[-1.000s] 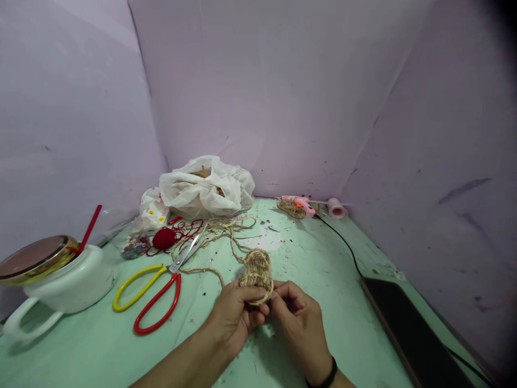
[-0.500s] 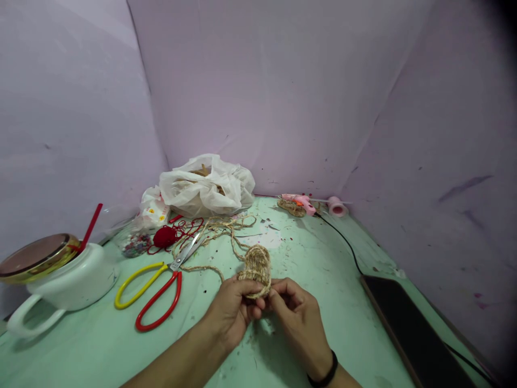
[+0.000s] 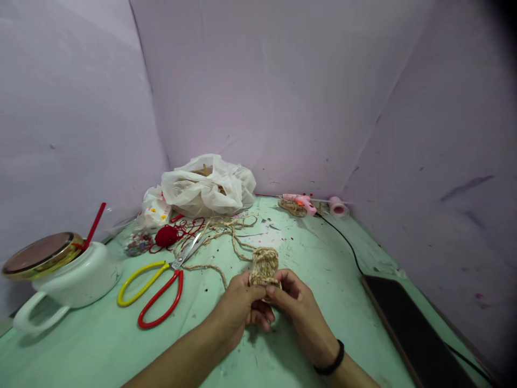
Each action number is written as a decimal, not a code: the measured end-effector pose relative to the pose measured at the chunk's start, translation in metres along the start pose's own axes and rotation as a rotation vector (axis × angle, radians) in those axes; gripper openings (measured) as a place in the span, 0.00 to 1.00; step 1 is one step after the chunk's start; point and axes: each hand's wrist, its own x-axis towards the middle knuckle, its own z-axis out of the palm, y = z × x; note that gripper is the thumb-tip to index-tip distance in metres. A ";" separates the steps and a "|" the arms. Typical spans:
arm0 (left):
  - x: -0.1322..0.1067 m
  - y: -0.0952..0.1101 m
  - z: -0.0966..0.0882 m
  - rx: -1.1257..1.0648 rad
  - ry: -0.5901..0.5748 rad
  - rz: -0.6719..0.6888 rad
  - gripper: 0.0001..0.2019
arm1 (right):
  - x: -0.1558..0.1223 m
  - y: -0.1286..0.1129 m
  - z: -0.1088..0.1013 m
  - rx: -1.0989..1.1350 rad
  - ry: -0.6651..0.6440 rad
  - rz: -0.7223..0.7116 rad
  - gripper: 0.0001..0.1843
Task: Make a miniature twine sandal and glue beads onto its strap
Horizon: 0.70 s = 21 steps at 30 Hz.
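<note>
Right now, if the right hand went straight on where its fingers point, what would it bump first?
The twine piece: the right hand has its fingertips on it. Past that, the loose twine might come next, though depth is hard to judge here.

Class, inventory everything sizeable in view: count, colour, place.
bundle: 1, tan, in hands
loose twine: uncounted, tan, behind hands
scissors: 1, yellow-red handles, left
yarn ball: 1, red, beside scissors
packet: 1, multicoloured, beside yarn ball
plastic bag: 1, white, back
mug: 1, white, far left
disc: 1, gold-rimmed, over mug
glue gun: 1, pink, back
spool: 1, pink, beside glue gun
slab: 1, black, right
table: 1, green, beneath
walls: 3, lilac, around
left hand: 1, holding bundle
right hand: 1, holding bundle
</note>
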 end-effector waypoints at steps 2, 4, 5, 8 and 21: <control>-0.001 0.003 -0.001 0.016 -0.072 -0.010 0.12 | 0.002 -0.001 -0.002 0.094 0.050 0.054 0.12; -0.001 0.007 -0.003 0.004 -0.123 0.003 0.14 | 0.003 -0.003 -0.003 0.200 0.105 0.081 0.12; -0.001 0.009 -0.004 -0.008 -0.120 0.011 0.14 | 0.004 -0.005 -0.004 0.244 0.117 0.088 0.12; 0.001 0.012 -0.008 -0.025 -0.006 0.026 0.12 | 0.004 -0.006 -0.005 0.302 0.108 0.102 0.12; 0.005 0.007 -0.012 0.268 0.031 0.120 0.07 | 0.003 -0.002 0.000 0.311 0.161 0.102 0.16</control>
